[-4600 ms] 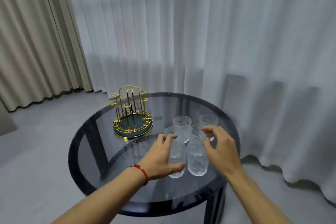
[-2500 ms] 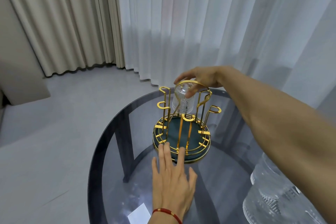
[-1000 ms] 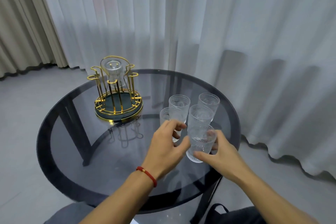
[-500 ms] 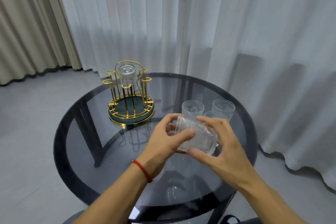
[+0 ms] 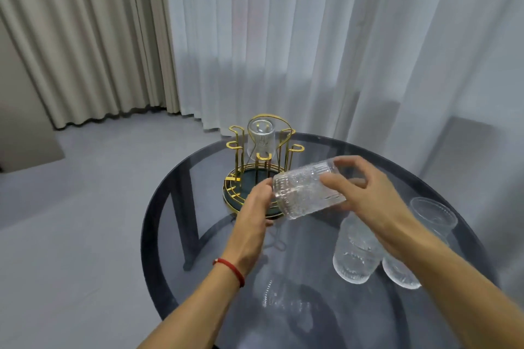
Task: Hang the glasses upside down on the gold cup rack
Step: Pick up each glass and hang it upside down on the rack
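Glass (image 5: 307,193) lay tilted sideways just before the gold rack (image 5: 255,167), gripped by right hand (image 5: 368,201); left hand (image 5: 255,212) steadied its mouth.

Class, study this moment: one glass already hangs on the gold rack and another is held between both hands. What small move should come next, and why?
Probably finish turning the held glass mouth-down and carry it to a free peg on the gold rack. It lies on its side between the left hand and right hand, just in front of the rack, where only one hung glass sits.
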A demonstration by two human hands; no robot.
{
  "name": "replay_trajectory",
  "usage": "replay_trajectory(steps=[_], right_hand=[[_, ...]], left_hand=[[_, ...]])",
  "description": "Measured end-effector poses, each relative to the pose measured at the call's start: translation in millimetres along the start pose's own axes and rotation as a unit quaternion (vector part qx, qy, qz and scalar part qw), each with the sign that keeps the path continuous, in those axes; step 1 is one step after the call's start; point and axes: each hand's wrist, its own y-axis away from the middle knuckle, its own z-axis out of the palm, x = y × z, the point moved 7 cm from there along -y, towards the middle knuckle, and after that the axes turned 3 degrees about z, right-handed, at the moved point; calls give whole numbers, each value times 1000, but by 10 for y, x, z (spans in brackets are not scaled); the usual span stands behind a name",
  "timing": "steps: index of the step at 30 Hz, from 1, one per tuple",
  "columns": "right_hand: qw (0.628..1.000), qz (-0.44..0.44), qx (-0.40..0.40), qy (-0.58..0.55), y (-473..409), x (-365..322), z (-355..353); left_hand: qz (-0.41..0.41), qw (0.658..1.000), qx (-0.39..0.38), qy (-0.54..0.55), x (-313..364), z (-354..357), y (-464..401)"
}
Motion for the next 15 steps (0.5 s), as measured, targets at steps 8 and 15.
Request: replay_trajectory(steps=[8, 15], right_hand=[[976, -43, 180, 118, -984, -519, -510], [975, -19, 88, 202, -1833, -676, -151]], left_hand=[[5, 881, 8, -474, -646, -190, -193], [15, 857, 24, -515, -821, -213, -205]])
